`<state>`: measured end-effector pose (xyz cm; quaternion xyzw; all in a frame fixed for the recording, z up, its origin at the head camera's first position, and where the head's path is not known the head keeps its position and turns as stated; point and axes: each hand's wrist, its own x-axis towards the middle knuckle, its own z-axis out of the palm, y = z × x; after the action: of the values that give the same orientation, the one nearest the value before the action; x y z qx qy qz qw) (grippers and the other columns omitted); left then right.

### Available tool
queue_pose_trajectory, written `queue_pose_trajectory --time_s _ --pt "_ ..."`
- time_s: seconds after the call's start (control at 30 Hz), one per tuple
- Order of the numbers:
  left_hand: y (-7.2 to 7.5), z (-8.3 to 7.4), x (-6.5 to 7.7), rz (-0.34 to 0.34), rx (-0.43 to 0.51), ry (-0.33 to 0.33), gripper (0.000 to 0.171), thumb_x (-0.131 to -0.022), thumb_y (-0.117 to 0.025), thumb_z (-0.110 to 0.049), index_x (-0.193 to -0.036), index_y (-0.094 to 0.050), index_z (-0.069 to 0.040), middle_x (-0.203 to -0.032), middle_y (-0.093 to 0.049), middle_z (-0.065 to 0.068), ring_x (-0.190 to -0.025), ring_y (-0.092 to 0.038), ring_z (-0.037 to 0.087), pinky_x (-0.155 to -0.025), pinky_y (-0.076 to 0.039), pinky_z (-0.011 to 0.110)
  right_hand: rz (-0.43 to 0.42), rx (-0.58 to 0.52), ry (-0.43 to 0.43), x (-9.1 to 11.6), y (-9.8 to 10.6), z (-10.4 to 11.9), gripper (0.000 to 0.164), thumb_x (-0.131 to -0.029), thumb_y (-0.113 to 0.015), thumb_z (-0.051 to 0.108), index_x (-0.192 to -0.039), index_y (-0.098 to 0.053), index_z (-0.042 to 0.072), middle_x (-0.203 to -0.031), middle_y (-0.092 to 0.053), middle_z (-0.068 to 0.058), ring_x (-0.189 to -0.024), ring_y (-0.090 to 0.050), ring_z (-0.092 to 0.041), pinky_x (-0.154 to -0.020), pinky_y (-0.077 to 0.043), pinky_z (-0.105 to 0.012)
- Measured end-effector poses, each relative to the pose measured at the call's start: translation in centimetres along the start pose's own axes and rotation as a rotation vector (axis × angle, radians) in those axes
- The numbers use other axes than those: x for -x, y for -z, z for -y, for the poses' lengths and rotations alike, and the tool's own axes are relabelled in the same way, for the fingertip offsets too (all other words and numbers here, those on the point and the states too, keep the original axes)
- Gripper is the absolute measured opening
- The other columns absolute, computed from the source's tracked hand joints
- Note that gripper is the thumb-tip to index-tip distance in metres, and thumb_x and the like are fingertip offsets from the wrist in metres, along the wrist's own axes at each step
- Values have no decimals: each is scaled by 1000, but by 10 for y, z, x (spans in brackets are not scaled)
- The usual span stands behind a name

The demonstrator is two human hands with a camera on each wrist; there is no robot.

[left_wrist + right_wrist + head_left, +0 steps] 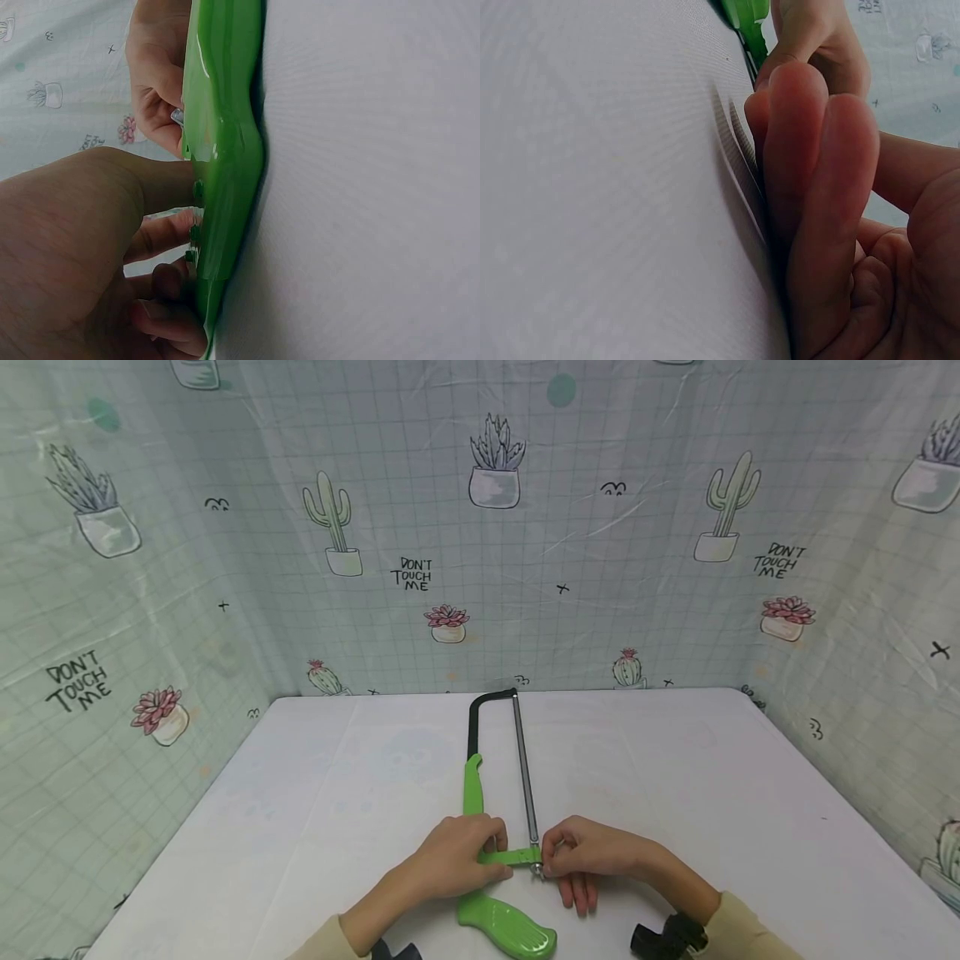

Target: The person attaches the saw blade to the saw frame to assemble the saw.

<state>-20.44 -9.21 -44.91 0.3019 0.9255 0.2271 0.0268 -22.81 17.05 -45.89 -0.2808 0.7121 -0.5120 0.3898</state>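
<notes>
A hacksaw (506, 925) with a green handle and a black front frame lies on the white table, its handle end towards me. Its grey metal blade (525, 768) runs along the right side. My left hand (456, 857) grips the green frame just ahead of the handle, thumb and fingers around the crosspiece. At the blade's near end, my right hand (588, 850) pinches a small silver wing nut (537, 870) between thumb and index finger, its other fingers hanging loosely. In the left wrist view the hacksaw's green body (232, 150) hides part of the right hand (157, 67).
A white cloth-covered table (360, 793) spreads out around the saw. Behind it and at both sides hangs a curtain (585, 543) printed with potted plants. A black wrist device (667, 935) sits near the right sleeve.
</notes>
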Motion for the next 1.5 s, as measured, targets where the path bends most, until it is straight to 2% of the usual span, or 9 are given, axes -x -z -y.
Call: queue_pose_trajectory --time_s 0.13,0.37,1.0,1.5 --pt "0 1 0 0 -2 -3 23 -85 -80 -43 -93 -67 -25 -82 -61 -16 -71 -52 -2 -66 -42 21 2 -6 1 0 0 -1 9 -97 -61 10 -98 -63 1 -71 -72 -20 -50 -68 -9 -45 -52 -23" --pt "-1 1 0 1 8 2 24 -85 -81 -43 -93 -67 -25 -82 -61 -16 -70 -51 -2 -64 -41 21 2 -11 1 0 0 -1 8 -97 -61 10 -98 -62 2 -69 -72 -15 -50 -68 -9 -45 -52 -23" --pt "-2 3 -2 -6 -8 -3 24 -85 -81 -43 -93 -67 -25 -81 -61 -16 -68 -51 -2 -63 -41 20 -4 -8 4 -1 0 -1 11 -98 -60 11 -99 -63 0 -73 -70 -31 -49 -68 -9 -45 -52 -23" --pt "0 2 -2 -1 13 7 23 -85 -81 -42 -93 -68 -25 -81 -61 -16 -69 -51 -1 -63 -41 21 -2 -1 5 -2 1 -2 9 -97 -58 10 -99 -62 2 -69 -71 -20 -49 -68 -9 -45 -52 -24"
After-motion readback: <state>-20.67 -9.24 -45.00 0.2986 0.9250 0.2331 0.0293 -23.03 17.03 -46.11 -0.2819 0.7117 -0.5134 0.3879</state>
